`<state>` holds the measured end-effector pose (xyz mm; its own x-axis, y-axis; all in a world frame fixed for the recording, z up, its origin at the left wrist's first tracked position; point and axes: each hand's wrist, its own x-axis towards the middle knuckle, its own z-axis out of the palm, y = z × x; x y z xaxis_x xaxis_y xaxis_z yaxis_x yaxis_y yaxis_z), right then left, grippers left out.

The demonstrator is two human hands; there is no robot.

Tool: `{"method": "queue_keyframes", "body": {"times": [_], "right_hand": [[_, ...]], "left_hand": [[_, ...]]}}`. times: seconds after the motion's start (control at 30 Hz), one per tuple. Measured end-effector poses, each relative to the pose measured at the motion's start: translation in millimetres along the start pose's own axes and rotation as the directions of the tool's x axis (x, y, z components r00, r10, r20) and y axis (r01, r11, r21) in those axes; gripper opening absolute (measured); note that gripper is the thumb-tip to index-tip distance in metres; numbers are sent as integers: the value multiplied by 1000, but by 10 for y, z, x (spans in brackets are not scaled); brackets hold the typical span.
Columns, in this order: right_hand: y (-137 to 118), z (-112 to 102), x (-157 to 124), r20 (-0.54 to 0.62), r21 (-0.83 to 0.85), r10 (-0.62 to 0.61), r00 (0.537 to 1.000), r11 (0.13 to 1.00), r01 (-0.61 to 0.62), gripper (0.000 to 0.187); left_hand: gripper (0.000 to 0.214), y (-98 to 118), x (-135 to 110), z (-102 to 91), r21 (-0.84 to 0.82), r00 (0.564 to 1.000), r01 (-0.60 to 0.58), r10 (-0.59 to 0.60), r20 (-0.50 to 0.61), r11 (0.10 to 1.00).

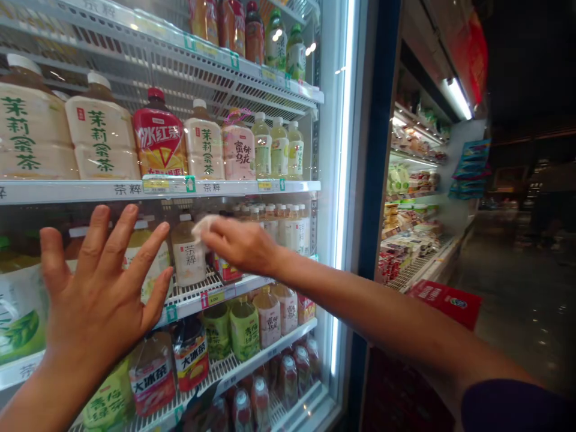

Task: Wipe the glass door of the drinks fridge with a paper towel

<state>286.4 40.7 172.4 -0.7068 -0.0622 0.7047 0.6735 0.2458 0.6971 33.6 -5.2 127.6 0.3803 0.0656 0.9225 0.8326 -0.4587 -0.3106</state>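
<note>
With fingers spread, my left hand (103, 282) is up against the glass door (288, 144) of a drinks cooler, or very close to it. My right hand (243, 243) reaches across from the right, its fingers closed on a crumpled whitish cloth (206, 225), held at the glass. Behind the cloth stands a white-capped tea bottle (188, 255) on the middle shelf. Part of the cloth is hidden by my fingers, and its exact material cannot be made out.
Bottled teas fill several shelves, including a red-labelled bottle (159, 141). A lit strip (344, 180) runs along the cooler's right side, beside its dark frame (380, 138). Further right are an open chilled display (414, 252) and a red box (447, 300).
</note>
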Motion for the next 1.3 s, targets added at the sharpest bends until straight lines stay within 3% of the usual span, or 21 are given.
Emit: {"method": "queue_keyframes", "body": {"times": [0.03, 0.07, 0.1, 0.13, 0.17, 0.23, 0.27, 0.37, 0.4, 0.47, 0.57, 0.6, 0.7, 0.73, 0.87, 0.9, 0.97, 1.03, 1.17, 1.3], "right_hand": [[-7, -11, -73, 51, 39, -125, 991, 992, 123, 24], [8, -18, -155, 77, 68, -170, 982, 984, 165, 24], [42, -20, -242, 74, 74, -114, 991, 991, 108, 24], [87, -18, -333, 40, 61, 26, 999, 998, -28, 25], [128, -12, -427, -24, 42, 207, 978, 978, -206, 26], [138, 7, -625, -155, 53, 450, 879, 893, -448, 26], [94, 16, -730, -182, 75, 466, 866, 884, -461, 24], [-173, 32, -1049, -147, 161, 286, 947, 951, -263, 16], [-266, 33, -1145, -148, 182, 270, 951, 953, -242, 13], [-408, 36, -1299, -199, 193, 379, 904, 919, -343, 14], [-548, 47, -1417, -272, 195, 585, 764, 811, -552, 27], [-592, 51, -1433, -267, 206, 600, 754, 800, -563, 30], [-720, 59, -1464, -193, 262, 514, 836, 848, -461, 37], [-754, 60, -1479, -182, 275, 518, 836, 843, -462, 40], [-895, 66, -1569, -204, 228, 712, 672, 702, -675, 53], [-945, 65, -1595, -181, 211, 715, 675, 699, -683, 56], [-1054, 59, -1645, -99, 192, 648, 755, 757, -624, 62], [-1149, 44, -1689, -46, 173, 615, 787, 781, -600, 67], [-1306, 21, -1745, -37, 139, 723, 690, 687, -713, 70], [-1464, 36, -1727, 88, 187, 707, 702, 681, -709, 74]], "left_hand": [[74, 23, -13, 4, 2, 1000, -8, 8, 6, 1000], [74, 48, -28, 11, 7, 1000, -12, 12, 13, 1000], [73, 78, -44, 23, 11, 1000, -22, 22, 11, 1000], [72, 113, -64, 40, 13, 999, -31, 31, 6, 999], [72, 156, -86, 63, 6, 999, -37, 36, 5, 999], [73, 268, -140, 124, -31, 999, -38, 38, 22, 999], [73, 335, -172, 162, -53, 998, -43, 44, 32, 998], [70, 559, -284, 299, -112, 996, -60, 67, 66, 992], [69, 630, -327, 351, -119, 994, -76, 85, 67, 990], [68, 749, -416, 458, -126, 991, -102, 111, 70, 987], [66, 851, -540, 609, -132, 989, -122, 132, 65, 984], [66, 866, -573, 649, -131, 988, -127, 137, 67, 983], [66, 874, -635, 726, -94, 982, -159, 167, 90, 983], [67, 871, -645, 736, -77, 979, -172, 179, 98, 982], [68, 870, -655, 735, -37, 974, -197, 200, 108, 980], [68, 872, -654, 731, -31, 974, -198, 200, 110, 980], [67, 877, -651, 726, -21, 974, -197, 198, 112, 980], [67, 881, -648, 725, -16, 973, -202, 202, 112, 979], [67, 881, -646, 729, -9, 971, -210, 210, 110, 978], [70, 872, -663, 734, -1, 969, -206, 204, 140, 979]]}}
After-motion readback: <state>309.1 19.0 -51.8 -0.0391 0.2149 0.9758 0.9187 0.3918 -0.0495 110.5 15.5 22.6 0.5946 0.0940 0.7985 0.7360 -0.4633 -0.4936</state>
